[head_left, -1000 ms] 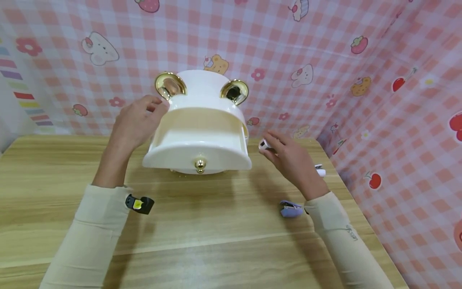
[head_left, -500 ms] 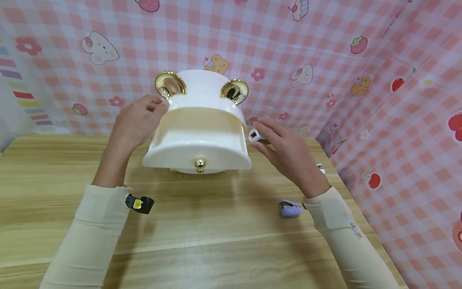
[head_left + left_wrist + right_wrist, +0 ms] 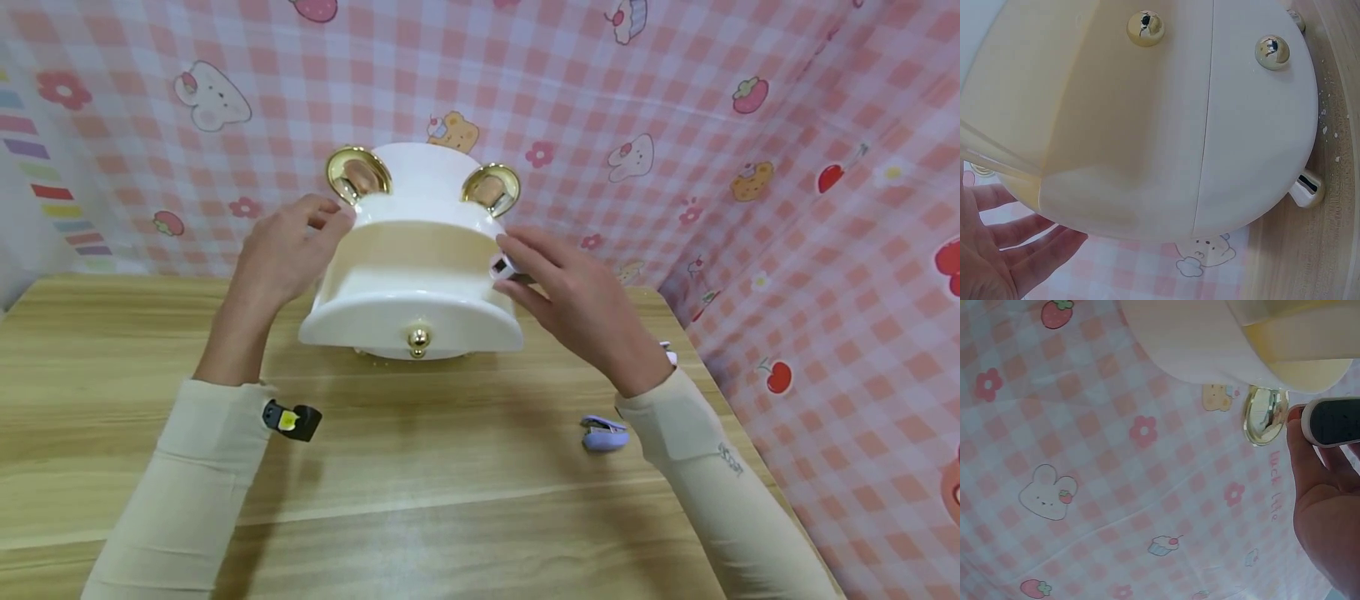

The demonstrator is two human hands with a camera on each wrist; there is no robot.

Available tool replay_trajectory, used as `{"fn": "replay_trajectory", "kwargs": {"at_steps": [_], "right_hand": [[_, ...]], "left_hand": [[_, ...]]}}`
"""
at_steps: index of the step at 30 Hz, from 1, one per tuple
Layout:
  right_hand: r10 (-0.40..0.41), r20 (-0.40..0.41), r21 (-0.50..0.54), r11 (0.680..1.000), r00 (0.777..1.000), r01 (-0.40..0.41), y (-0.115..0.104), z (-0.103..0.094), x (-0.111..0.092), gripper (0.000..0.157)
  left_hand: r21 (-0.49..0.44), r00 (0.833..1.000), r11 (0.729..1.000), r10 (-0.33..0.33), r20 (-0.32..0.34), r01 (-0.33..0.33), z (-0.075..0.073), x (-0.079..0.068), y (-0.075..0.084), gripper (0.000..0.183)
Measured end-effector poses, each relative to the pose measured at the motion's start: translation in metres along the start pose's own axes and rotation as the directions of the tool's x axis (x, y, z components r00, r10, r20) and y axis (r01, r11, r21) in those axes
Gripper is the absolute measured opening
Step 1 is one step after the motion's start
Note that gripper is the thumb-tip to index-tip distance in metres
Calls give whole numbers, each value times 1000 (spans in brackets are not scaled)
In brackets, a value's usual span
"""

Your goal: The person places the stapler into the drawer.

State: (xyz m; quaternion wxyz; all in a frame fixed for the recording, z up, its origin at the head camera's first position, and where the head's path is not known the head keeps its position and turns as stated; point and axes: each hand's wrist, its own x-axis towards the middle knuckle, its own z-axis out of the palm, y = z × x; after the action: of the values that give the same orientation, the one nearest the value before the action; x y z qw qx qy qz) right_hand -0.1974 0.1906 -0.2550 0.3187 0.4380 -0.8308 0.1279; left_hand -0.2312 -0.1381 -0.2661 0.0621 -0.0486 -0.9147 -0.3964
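Observation:
A white cabinet (image 3: 422, 179) with gold ears stands at the back of the table. Its upper drawer (image 3: 412, 321) is pulled out, and the visible inside is bare. At the cabinet's left side is my left hand (image 3: 288, 250); its fingers reach along the wall in the left wrist view, relaxed and holding nothing. My right hand (image 3: 577, 296) pinches a small white object (image 3: 504, 267) between thumb and fingers at the drawer's right edge. The right wrist view shows the object's dark oval face and white rim; its kind is unclear.
A purple mini stapler (image 3: 604, 434) lies on the wooden table (image 3: 420, 500), near my right sleeve. Partly behind the right wrist is another small white thing (image 3: 669, 353). Pink checked cloth (image 3: 555, 108) hangs behind and at the right.
My right hand has moved left and slightly up with the white object, from beside the cabinet to the drawer's right edge. The left hand stays at the cabinet.

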Motion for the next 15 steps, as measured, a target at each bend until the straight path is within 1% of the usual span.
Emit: {"fn": "replay_trajectory", "kwargs": {"at_steps": [3, 8, 11, 15], "right_hand": [[-29, 2, 10, 1000, 1000, 29, -3, 0, 8, 46], [-103, -1, 31, 994, 995, 103, -6, 2, 22, 46], [-148, 9, 53, 988, 989, 147, -7, 3, 29, 46], [-188, 32, 96, 978, 982, 184, -6, 7, 39, 48]], "left_hand": [[2, 1000, 1000, 2, -4, -2, 0, -1, 0, 71], [7, 1000, 1000, 7, -9, -7, -1, -2, 1, 71], [9, 1000, 1000, 10, -11, -10, -1, -3, 1, 70], [14, 1000, 1000, 16, -12, -16, 0, -3, 2, 70]]}}
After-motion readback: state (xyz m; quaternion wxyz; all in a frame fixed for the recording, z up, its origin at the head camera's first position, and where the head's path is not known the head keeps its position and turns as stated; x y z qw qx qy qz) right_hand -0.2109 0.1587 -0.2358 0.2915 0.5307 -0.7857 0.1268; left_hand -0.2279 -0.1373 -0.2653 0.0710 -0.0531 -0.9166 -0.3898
